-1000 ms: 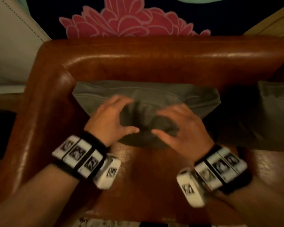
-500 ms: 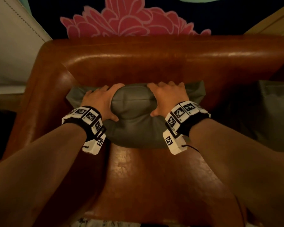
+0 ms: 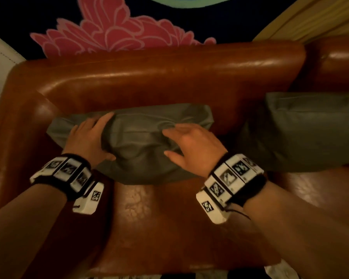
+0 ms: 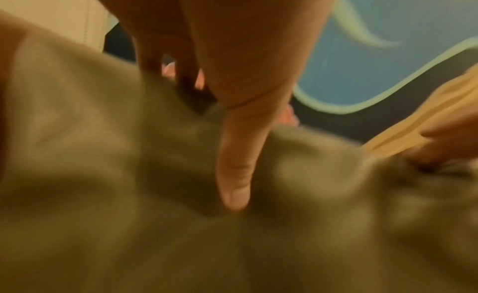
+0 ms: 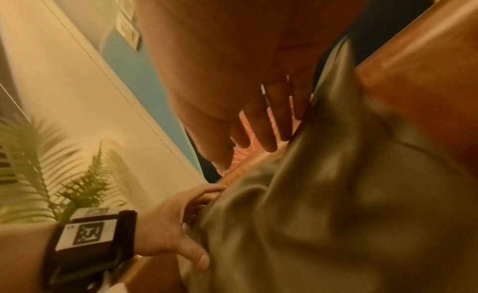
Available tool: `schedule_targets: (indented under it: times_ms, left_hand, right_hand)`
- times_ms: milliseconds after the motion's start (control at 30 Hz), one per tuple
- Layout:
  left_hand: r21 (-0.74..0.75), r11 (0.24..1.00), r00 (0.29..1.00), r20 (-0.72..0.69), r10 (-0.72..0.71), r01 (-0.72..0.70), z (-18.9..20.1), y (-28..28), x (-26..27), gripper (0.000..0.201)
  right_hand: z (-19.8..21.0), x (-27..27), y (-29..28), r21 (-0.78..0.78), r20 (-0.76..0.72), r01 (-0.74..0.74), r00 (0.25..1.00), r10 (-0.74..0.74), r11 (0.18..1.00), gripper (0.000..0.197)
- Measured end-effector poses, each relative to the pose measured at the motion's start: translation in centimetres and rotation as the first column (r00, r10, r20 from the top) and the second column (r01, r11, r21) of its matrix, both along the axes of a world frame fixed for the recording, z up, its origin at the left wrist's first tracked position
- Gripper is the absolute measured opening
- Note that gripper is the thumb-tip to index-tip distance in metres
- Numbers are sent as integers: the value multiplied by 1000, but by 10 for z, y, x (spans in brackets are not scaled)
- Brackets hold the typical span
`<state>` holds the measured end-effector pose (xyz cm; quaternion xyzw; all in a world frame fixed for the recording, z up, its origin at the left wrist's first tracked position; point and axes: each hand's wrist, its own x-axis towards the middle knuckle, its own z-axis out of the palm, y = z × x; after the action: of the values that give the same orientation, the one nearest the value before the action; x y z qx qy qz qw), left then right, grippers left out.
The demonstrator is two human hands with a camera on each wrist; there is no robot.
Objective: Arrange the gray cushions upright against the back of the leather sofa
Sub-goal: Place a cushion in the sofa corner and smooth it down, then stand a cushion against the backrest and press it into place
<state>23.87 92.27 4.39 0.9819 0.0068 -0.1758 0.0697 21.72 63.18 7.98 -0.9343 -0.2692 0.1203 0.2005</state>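
brown leather sofa (image 3: 169,77): backrest far, seat near | slumped gray fabric cushion (image 3: 137,137) against backrest, far left corner; long axis left-right | second gray cushion (image 3: 302,129) right, nearer my right hand | left hand (image 3: 85,137) flat on slumped cushion, fingers extended | right hand (image 3: 191,146) fingers spread, pressing cushion, gripping nothing

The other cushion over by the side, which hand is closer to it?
Right. The right hand lies beside that cushion but apart; the left hand is farther away.

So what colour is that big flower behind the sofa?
Pink, on a dark background; the flower shows best in the head view.
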Motion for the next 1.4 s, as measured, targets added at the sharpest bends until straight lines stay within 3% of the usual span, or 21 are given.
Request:
schedule_targets:
  times_ms: [67, 167, 233, 300, 400, 533, 633, 733, 800, 867, 967, 1067, 1233, 1400]
  left_hand:
    - [-121, 993, 996, 84, 27, -17, 9, -18, -14, 110]
    - [-256, 954, 951, 302, -71, 153, 29, -72, -39, 78]
    - [-334, 901, 922, 357, -151, 277, 35, -137, -54, 56]
    - [-347, 884, 922, 334, -197, 315, 28, -198, -65, 45]
    - [-240, 945, 941, 306, -144, 222, -4, -278, -74, 46]
    - [-97, 993, 954, 284, 92, -67, -26, -353, -78, 42]
    - [-253, 951, 959, 171, 225, -178, -26, -405, -83, 50]
    - [-433, 840, 944, -105, 314, -328, -41, -455, -78, 75]
    - [-544, 676, 863, -234, 447, -498, -59, -477, -63, 94]
    - [-630, 535, 797, -242, 554, -563, -75, -487, -44, 104]
    - [-659, 535, 805, -189, 563, -529, -95, -487, -26, 108]
    - [-692, 509, 818, -211, 536, -512, -109, -481, -25, 96]
    - [-777, 385, 813, -264, 519, -498, -101, -477, -50, 104]
    - [-809, 313, 777, -255, 576, -498, -96, -456, -69, 91]
  right_hand:
    - [-1, -24, -33, 183, -2, 32, 999, -32, 983, 42]
    - [-15, -56, -92, 365, -126, 158, 985, -120, 918, 35]
    - [-32, -72, -148, 398, -240, 313, 943, -231, 862, 30]
    - [-57, -84, -206, 316, -399, 469, 854, -333, 825, 28]
    - [-106, -97, -308, 207, -560, 648, 693, -454, 733, 21]
    - [-130, -100, -436, 136, -634, 839, 482, -605, 526, 21]
    - [-128, -87, -497, 122, -611, 909, 386, -691, 399, 42]
    - [-129, -71, -525, 137, -605, 938, 334, -723, 319, 75]
    - [-132, -62, -529, 239, -642, 927, 375, -669, 290, 100]
    - [-141, -54, -528, 362, -660, 886, 463, -592, 289, 113]
    - [-159, -45, -524, 463, -632, 853, 508, -585, 241, 115]
    - [-165, -40, -519, 496, -607, 842, 511, -609, 212, 113]
    - [-166, -44, -508, 506, -574, 832, 521, -631, 226, 95]
    - [-158, -40, -485, 542, -550, 789, 593, -587, 289, 91]
